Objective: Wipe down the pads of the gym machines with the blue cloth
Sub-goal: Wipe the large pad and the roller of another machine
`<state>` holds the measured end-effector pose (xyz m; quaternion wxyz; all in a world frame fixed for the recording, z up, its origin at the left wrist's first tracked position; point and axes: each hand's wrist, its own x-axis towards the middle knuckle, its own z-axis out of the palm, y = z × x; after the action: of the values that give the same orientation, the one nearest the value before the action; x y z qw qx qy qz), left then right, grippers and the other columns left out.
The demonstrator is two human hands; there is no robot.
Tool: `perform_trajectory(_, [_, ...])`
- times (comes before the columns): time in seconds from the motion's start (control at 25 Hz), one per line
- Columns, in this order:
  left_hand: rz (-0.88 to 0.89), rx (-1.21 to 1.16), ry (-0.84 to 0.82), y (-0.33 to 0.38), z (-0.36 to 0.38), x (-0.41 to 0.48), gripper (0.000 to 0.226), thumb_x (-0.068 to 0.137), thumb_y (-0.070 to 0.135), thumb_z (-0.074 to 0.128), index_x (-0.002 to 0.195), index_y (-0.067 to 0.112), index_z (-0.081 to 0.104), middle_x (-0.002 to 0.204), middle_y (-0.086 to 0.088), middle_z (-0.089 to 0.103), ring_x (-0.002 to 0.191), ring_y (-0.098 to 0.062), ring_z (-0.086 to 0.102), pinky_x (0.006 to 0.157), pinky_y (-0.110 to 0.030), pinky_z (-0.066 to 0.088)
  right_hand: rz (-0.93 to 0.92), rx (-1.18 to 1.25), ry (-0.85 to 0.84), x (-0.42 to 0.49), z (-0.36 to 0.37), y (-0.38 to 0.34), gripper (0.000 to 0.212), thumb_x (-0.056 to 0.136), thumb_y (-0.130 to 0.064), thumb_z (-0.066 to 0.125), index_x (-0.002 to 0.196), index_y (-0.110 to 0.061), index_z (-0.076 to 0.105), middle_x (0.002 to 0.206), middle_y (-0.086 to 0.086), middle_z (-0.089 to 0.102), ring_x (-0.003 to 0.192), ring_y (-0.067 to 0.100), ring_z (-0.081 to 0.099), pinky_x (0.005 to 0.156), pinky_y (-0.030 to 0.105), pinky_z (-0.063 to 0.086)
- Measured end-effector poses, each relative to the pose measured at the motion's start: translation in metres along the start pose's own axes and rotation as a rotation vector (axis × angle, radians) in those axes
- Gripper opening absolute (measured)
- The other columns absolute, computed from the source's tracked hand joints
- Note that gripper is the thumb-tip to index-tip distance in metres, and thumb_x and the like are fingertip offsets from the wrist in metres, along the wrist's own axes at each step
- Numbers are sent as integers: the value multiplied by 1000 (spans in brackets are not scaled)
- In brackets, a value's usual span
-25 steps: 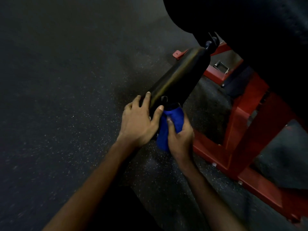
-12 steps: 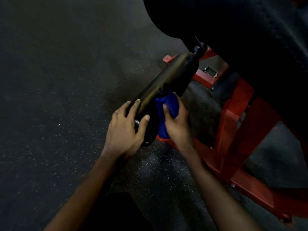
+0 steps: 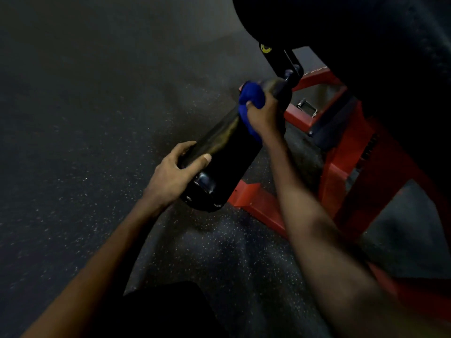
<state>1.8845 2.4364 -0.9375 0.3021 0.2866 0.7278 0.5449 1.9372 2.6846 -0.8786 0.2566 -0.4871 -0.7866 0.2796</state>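
The fingers (image 3: 249,104) of the right hand (image 3: 264,118) are curled tight into the blue cloth (image 3: 251,95). The cloth is bunched into a soft wad and pressed against the upper end of the roller pad (image 3: 227,145), just above the centre of the frame. The bunching seems chosen so that a thick fold is put between palm and vinyl.

Lower down, the left hand (image 3: 170,175) is wrapped round the near end of the pad, with the thumb laid across the top and the other digits curved over the far side. The cylinder is probably steadied this way so that it is not spun or swung under the wiping pressure.

The pad is seen as a long black cylinder, smooth and faintly glossy, with a dull yellowish sheen along its top. A shiny round end cap (image 3: 205,189) is shown at the near end, and the far end is carried on a black bracket (image 3: 284,63).

Behind, towards the right of the frame, a red-painted steel frame (image 3: 341,164) of square tubing is set on speckled rubber flooring (image 3: 97,179). The upper right is filled by a large black upholstered pad (image 3: 366,40), matte, its detail lost in the dark.
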Motion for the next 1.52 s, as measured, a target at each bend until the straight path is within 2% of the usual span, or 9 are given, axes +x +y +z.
perform_trajectory(0.2, [-42,-70,-79,-4,-3,6,75,66,80,62,134,53,49,130,9,60,114,-16,62,99,-48,52,-148,55,-261,-160,-17,32,72,100,-45,52,158,-39,11,167,-10,11,153,15,12,123,42,13])
perform_trajectory(0.36, [-25,-132,-117,-4,-4,6,64,82,66,67,140,48,48,132,10,57,108,-6,63,92,-33,55,-426,-61,-233,-133,-25,31,71,93,-12,49,153,-44,30,165,-13,17,154,16,7,123,56,14])
perform_trajectory(0.44, [-38,-171,-117,-1,-3,4,57,92,53,64,144,40,47,133,9,54,104,4,62,79,-13,49,-478,-116,-242,-112,-25,20,70,88,-16,48,151,-43,34,165,-11,21,154,20,9,121,59,16])
perform_trajectory(0.6, [33,88,153,3,13,-16,48,100,56,45,144,37,49,133,1,48,111,-2,51,79,-9,34,-352,52,-417,-139,-40,39,50,105,-47,38,151,-55,20,165,-24,0,152,6,-10,120,36,2])
perform_trajectory(0.88, [14,95,188,0,24,-16,52,97,68,30,141,44,45,144,4,51,129,-14,50,107,-42,43,-343,97,-278,-145,-24,38,48,100,-50,47,146,-54,36,163,-20,19,154,11,5,122,41,19])
perform_trajectory(1.0, [10,66,228,1,28,-14,52,92,68,34,136,45,50,137,6,55,122,-12,54,104,-41,46,-416,73,-260,-180,-26,52,54,99,-51,46,150,-52,28,164,-20,15,153,9,7,115,20,16])
perform_trajectory(1.24, [-1,4,237,-2,23,-3,35,98,52,43,126,41,61,123,9,64,114,-10,60,98,-36,50,-308,35,-185,-127,-13,29,50,102,-49,43,151,-50,32,164,-12,20,154,18,7,121,51,25])
perform_trajectory(1.36, [-135,-68,102,5,9,6,31,102,44,41,122,36,64,116,8,68,111,-16,64,94,-39,52,-370,4,-215,-157,-20,31,55,99,-54,46,151,-52,28,165,-15,17,154,16,5,119,38,23])
perform_trajectory(1.52, [-51,323,169,23,12,-5,38,107,44,33,134,30,56,130,-5,56,116,-23,57,101,-45,48,-427,21,-195,-151,-15,47,55,100,-51,43,153,-48,28,166,-8,18,154,20,11,118,36,26])
